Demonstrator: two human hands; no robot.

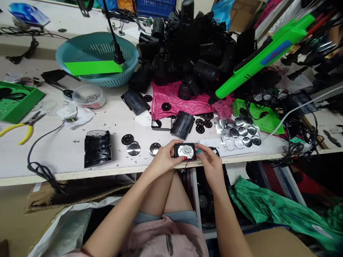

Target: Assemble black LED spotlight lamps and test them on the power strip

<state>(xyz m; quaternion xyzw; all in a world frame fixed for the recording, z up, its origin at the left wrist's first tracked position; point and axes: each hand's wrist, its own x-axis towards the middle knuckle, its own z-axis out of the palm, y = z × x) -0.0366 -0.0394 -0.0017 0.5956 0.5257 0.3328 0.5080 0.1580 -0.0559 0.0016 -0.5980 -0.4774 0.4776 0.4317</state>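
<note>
At the table's front edge, a small black housing [176,151] holds a white plate with a round silver motor [187,150] in its middle. Thin red and black wires [184,166] hang below it. My left hand [169,156] grips the housing's left side, with the thumb across its lower front. My right hand [211,162] is closed at the right edge, thumb and fingertips against it. Silver and black discs [133,149] lie to the left. Beyond the housing sits a curved black shell [182,125], and another open shell [98,148] is farther left.
A green electric screwdriver [257,60] hangs at the right. At the back are a teal basket [98,80] and a heap of black devices [187,43]. Yellow-handled pliers [25,130], a tub of screws [89,98], a green tray [270,121] and silver discs [243,131] lie around.
</note>
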